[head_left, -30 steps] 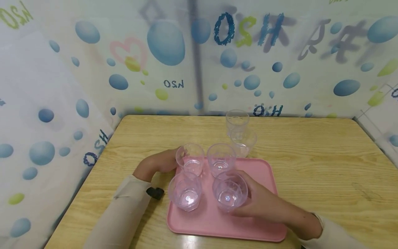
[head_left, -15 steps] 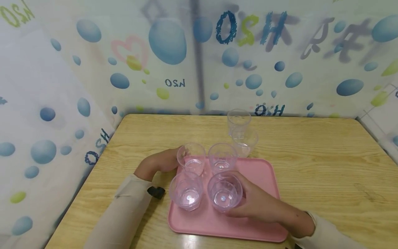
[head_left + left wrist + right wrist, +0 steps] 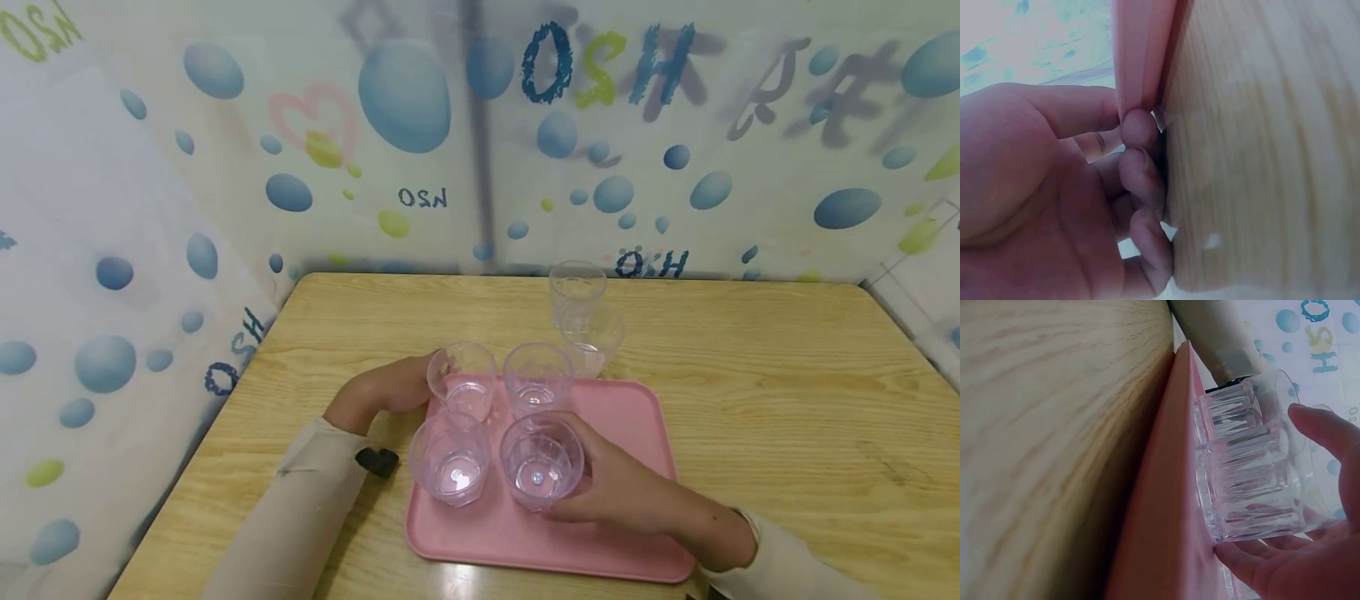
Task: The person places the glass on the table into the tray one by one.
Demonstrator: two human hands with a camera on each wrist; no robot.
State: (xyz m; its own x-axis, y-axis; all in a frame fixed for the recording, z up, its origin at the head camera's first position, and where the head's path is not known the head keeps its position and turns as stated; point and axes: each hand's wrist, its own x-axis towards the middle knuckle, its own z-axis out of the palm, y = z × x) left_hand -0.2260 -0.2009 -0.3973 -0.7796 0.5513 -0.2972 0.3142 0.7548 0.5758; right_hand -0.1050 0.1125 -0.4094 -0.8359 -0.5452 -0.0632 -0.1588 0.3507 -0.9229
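Note:
Near the front of a pink tray (image 3: 480, 546), my right hand (image 3: 626, 496) holds a clear plastic cup (image 3: 538, 475) from its right side, thumb on the near side. That cup stands upright on the tray in the right wrist view. To its left stands another clear cup (image 3: 452, 479), and behind them a back-left cup (image 3: 467, 400) and a back-right cup (image 3: 537, 396) stand on the tray. My left hand (image 3: 401, 387) is at the tray's back-left corner, partly behind a cup. In the left wrist view, its thumb and curled fingers (image 3: 1138, 172) grip the tray edge (image 3: 1141, 56).
Two more clear cups stand on the wooden table (image 3: 787, 400) beyond the tray: one cup (image 3: 592, 346) close behind its back edge, the other cup (image 3: 576, 292) farther back. A wall covering with blue drops (image 3: 405, 100) rises behind the table and on its left.
My right hand has slid its cup a little to the left on the tray, mostly in the first half second. The left hand has stayed at the tray corner.

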